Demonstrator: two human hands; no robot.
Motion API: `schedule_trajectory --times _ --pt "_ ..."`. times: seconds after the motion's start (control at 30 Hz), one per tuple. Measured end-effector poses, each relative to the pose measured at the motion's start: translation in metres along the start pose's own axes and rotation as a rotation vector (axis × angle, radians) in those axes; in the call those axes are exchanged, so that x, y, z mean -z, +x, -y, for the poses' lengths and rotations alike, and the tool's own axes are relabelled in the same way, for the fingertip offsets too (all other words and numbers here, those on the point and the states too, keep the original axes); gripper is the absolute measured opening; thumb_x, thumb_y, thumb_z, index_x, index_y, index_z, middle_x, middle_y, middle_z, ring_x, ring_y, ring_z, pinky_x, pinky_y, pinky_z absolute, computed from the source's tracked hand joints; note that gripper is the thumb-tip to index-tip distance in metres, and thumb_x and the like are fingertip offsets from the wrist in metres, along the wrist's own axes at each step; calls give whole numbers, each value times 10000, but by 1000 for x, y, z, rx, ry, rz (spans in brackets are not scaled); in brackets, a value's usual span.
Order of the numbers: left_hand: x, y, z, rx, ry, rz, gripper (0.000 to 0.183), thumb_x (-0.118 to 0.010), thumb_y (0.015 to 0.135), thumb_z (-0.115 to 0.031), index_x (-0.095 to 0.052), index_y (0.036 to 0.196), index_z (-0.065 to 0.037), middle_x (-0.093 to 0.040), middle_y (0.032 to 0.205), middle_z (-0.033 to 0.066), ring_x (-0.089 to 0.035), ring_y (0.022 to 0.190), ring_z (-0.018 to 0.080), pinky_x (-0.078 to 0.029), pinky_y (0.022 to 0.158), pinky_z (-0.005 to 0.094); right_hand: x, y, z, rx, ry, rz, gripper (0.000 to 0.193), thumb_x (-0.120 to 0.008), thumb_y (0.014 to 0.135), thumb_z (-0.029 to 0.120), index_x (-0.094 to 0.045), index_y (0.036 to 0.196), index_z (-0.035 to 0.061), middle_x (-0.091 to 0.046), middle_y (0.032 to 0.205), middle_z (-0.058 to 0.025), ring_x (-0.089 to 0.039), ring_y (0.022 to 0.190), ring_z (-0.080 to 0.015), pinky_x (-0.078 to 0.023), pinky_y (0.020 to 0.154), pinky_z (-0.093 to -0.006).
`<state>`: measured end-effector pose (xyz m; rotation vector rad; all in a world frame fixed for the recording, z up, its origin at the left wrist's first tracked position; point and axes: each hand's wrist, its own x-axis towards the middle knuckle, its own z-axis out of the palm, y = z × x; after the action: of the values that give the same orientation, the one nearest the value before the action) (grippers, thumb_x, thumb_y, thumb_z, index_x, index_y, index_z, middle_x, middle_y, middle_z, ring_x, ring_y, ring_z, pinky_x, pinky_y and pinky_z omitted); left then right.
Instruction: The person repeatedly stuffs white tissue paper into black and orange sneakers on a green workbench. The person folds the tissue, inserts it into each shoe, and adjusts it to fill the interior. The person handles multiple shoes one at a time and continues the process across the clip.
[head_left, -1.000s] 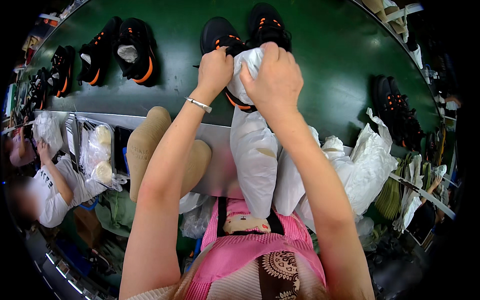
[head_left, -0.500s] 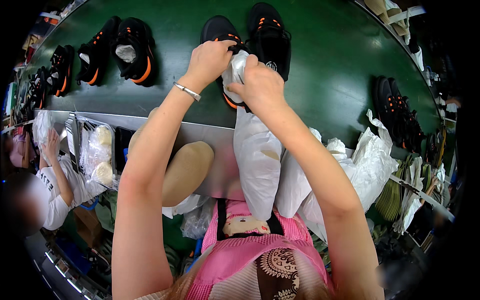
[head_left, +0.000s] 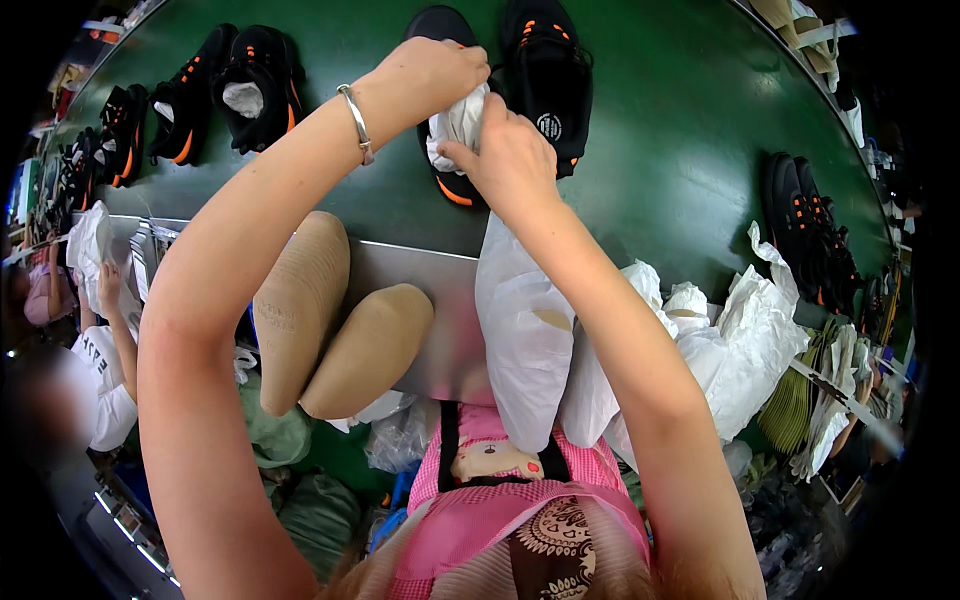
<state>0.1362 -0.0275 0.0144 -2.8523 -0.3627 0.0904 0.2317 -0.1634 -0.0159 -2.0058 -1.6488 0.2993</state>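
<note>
A black sneaker with orange trim rests on the green table, its toe pointing away from me. Crumpled white paper bulges from its opening. Over the tongue, the fingers of my left hand are curled down and gripping; their tips are partly hidden. My right hand pinches the paper between thumb and fingers near the heel side. Just right of it stands the other black sneaker, its insole visible and no paper in it.
Tan rounded forms and long white paper wads line the table's metal near edge. More crumpled white paper lies at right. Black-orange sneakers stand in pairs at left and right. Another person works at far left.
My left hand has moved slightly up and right over the tongue, its elbow swinging outward left. The paper sits more crumpled in the shoe. Both tan forms now show fully.
</note>
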Motion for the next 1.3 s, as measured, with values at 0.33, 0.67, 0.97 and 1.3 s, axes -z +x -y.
schedule_trajectory --times 0.33,0.67,0.97,1.3 --pt "-22 27 11 298 -253 -78 202 -611 848 -283 -685 807 -99 -647 698 94 -656 703 277 -530 604 364 -1 9 -5 69 15 24 484 -773 709 356 -551 886 -36 -639 728 -172 -647 728 -322 -516 606 -398" --pt "-5 -1 11 253 -647 -104 313 -632 850 -318 -664 1075 -103 -630 878 107 -615 781 262 -488 689 320 5 23 -8 44 5 152 486 -771 705 355 -606 957 -26 -658 844 -173 -637 829 -314 -517 703 -388" --pt "6 -58 -13 890 -1434 366 989 -816 689 -330 -274 1411 74 -468 1304 219 -581 1057 230 -533 825 304 23 50 -26 -82 231 534 733 -752 680 279 -468 1254 -78 -603 1102 -276 -613 1005 -355 -495 859 -373" --pt "-40 -39 -40 971 -795 224 546 -768 699 -246 -523 1073 67 -658 919 207 -659 843 293 -533 759 367 -31 40 -28 -75 -11 251 397 -718 725 198 -510 941 -63 -641 909 -272 -642 878 -392 -523 766 -434"
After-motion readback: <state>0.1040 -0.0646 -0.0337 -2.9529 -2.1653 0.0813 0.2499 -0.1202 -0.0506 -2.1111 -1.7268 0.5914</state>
